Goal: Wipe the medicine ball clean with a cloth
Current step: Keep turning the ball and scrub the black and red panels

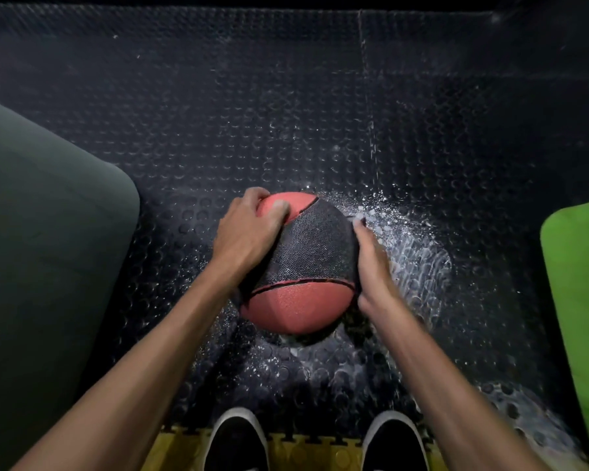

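A red and black medicine ball (303, 266) is held between both hands just above the dark studded floor. My left hand (249, 229) grips its upper left side, fingers curled over a red panel. My right hand (371, 263) presses flat against its right side, fingers straight and pointing away from me. A black textured band runs across the ball's middle, with red panels above and below it. No cloth shows in this view.
White powder (412, 243) is smeared over the floor mat (286, 113) right of the ball and near my right forearm. A dark green mat (41, 249) lies at left, a bright green mat (578, 283) at right. My two shoes (238, 440) stand on yellow tiles (170, 450).
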